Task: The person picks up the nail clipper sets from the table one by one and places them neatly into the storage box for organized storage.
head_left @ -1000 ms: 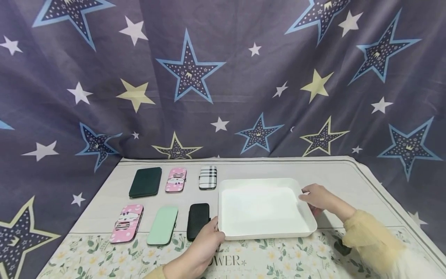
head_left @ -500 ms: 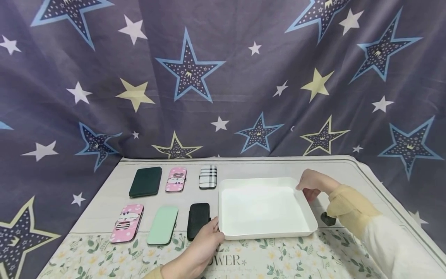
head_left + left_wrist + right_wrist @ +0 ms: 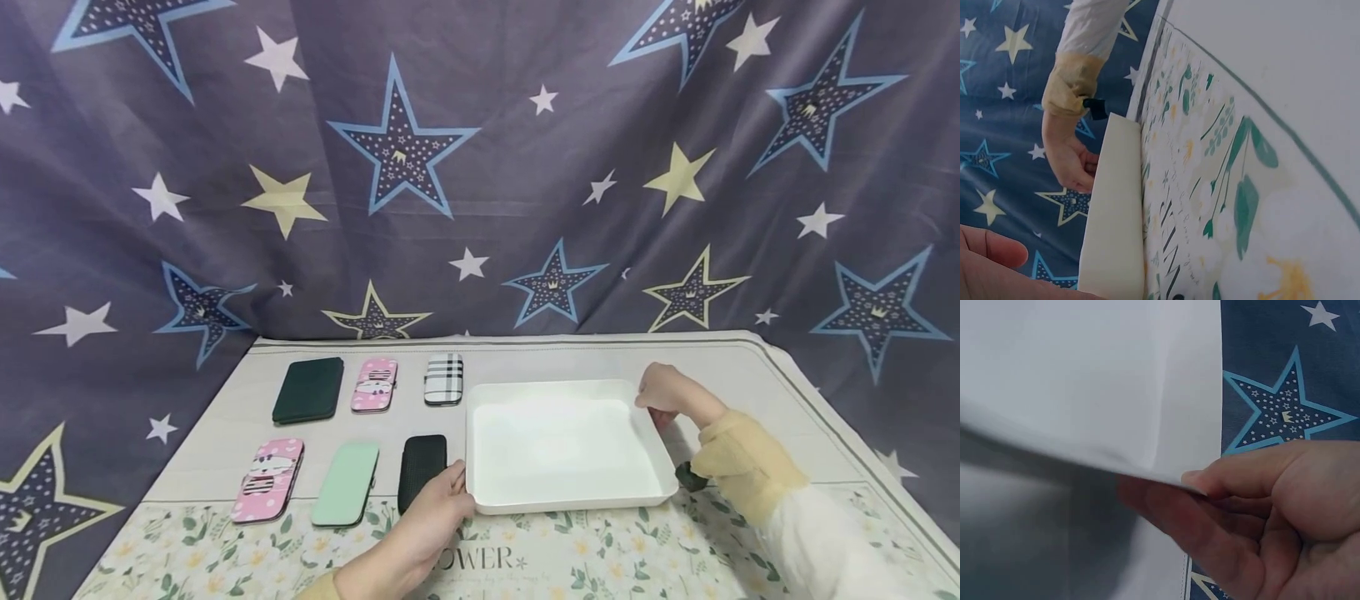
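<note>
A shallow white rectangular tray (image 3: 562, 502) lies on the table, with nothing inside it. My left hand (image 3: 435, 517) holds its front left corner, thumb and fingers about the wall. At the far right corner, my right hand (image 3: 667, 393) pinches the rim; in the right wrist view, the thumb and fingertips (image 3: 1194, 478) are on either side of the thin edge. The left wrist view shows the tray's outer wall (image 3: 1113, 219) beside my left hand (image 3: 997, 269). Just left of the tray, a black flat case (image 3: 422, 468) is partly covered by my left hand.
Further left lie a mint green case (image 3: 346, 483), a large pink case (image 3: 267, 481), a small pink case (image 3: 374, 385), a plaid case (image 3: 444, 379) and a dark green case (image 3: 308, 390). A star-patterned curtain (image 3: 495, 167) hangs behind the table (image 3: 547, 357).
My right hand has moved back along the tray's right rim to its far corner. The left hand stays at the front left corner. The camera view has shifted slightly.
</note>
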`<state>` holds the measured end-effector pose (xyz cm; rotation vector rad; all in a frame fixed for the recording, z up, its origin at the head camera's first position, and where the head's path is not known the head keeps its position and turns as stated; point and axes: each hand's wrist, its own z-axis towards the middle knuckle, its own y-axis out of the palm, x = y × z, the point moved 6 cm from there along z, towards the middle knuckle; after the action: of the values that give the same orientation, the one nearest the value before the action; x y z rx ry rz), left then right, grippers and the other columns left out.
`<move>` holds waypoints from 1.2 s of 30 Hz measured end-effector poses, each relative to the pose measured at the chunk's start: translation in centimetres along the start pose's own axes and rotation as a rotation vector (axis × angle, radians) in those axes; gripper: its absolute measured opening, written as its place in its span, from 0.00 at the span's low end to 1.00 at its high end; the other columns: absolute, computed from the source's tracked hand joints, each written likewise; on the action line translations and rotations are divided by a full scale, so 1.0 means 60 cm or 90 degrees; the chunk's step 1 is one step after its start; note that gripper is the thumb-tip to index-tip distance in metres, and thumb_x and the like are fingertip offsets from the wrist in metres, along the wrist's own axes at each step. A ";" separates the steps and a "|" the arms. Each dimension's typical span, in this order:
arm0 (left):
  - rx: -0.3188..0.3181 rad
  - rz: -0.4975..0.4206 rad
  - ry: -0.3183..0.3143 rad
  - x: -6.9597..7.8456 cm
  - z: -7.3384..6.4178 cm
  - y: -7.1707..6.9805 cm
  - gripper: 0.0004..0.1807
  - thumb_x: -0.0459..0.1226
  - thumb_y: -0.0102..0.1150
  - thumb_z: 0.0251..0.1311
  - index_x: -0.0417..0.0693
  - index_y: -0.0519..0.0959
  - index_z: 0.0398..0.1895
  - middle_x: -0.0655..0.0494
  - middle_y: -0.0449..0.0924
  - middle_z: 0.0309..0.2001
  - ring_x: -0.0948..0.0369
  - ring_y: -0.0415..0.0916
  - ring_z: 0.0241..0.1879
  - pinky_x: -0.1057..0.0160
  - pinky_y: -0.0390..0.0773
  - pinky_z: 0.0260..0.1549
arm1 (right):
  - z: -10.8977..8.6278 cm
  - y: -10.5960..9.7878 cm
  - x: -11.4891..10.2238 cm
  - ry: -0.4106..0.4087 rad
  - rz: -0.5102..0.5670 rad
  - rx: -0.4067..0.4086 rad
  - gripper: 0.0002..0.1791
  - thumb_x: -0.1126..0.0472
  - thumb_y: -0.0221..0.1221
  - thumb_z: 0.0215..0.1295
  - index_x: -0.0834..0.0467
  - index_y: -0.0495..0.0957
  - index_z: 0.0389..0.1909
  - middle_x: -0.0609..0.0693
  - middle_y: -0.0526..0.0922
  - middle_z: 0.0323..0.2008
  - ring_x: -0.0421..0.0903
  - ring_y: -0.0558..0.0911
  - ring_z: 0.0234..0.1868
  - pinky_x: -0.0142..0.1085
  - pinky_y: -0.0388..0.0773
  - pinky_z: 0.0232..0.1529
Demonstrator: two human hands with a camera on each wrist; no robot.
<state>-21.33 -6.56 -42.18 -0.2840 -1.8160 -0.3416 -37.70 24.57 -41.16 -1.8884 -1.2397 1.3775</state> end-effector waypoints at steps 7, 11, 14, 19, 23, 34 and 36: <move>0.085 0.242 0.067 0.034 -0.002 -0.026 0.38 0.29 0.43 0.60 0.31 0.41 0.72 0.32 0.41 0.72 0.41 0.44 0.71 0.43 0.49 0.66 | 0.002 0.003 0.009 -0.008 0.009 0.022 0.12 0.70 0.51 0.56 0.74 0.80 0.35 0.57 0.83 0.17 0.47 0.83 0.17 0.36 0.82 0.22; 0.166 0.420 0.104 0.066 -0.001 -0.057 0.40 0.32 0.48 0.61 0.37 0.42 0.73 0.37 0.43 0.73 0.42 0.50 0.69 0.45 0.54 0.65 | 0.005 0.004 0.009 -0.007 0.009 0.021 0.12 0.70 0.52 0.56 0.73 0.81 0.34 0.57 0.83 0.18 0.47 0.83 0.17 0.36 0.82 0.23; 0.189 0.516 0.118 0.087 0.001 -0.077 0.40 0.33 0.48 0.62 0.37 0.40 0.73 0.39 0.40 0.74 0.45 0.46 0.71 0.46 0.51 0.67 | 0.004 0.003 0.008 -0.006 0.009 0.022 0.11 0.70 0.52 0.55 0.73 0.81 0.31 0.56 0.82 0.17 0.47 0.83 0.17 0.36 0.82 0.22; 0.181 0.626 0.099 0.096 0.012 -0.102 0.40 0.37 0.49 0.65 0.30 0.41 0.71 0.35 0.38 0.73 0.44 0.40 0.72 0.44 0.50 0.67 | 0.002 0.001 0.005 -0.011 -0.004 0.023 0.11 0.71 0.51 0.54 0.72 0.81 0.29 0.56 0.82 0.16 0.47 0.83 0.16 0.35 0.81 0.21; 0.176 0.689 0.044 0.082 0.022 -0.112 0.41 0.40 0.53 0.64 0.25 0.45 0.69 0.30 0.42 0.71 0.39 0.44 0.71 0.41 0.55 0.65 | 0.004 0.000 0.002 -0.010 -0.037 0.027 0.09 0.72 0.50 0.52 0.72 0.79 0.26 0.56 0.81 0.14 0.46 0.82 0.14 0.33 0.80 0.19; 0.216 0.845 0.005 0.069 0.038 -0.127 0.37 0.44 0.61 0.58 0.19 0.64 0.58 0.25 0.70 0.52 0.35 0.71 0.51 0.44 0.74 0.50 | 0.013 0.000 -0.004 -0.010 -0.120 0.038 0.07 0.72 0.51 0.54 0.72 0.76 0.28 0.55 0.79 0.14 0.42 0.80 0.12 0.29 0.78 0.17; 0.215 0.858 -0.009 0.064 0.043 -0.127 0.38 0.46 0.62 0.56 0.19 0.65 0.57 0.26 0.72 0.49 0.36 0.72 0.49 0.44 0.76 0.47 | 0.012 0.001 -0.003 -0.007 -0.117 0.040 0.08 0.72 0.52 0.54 0.74 0.76 0.32 0.55 0.79 0.14 0.43 0.81 0.13 0.30 0.79 0.18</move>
<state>-27.45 -12.59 -39.79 -1.1485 -1.2988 0.8910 -38.36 24.29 -41.37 -1.6810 -1.3243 1.3144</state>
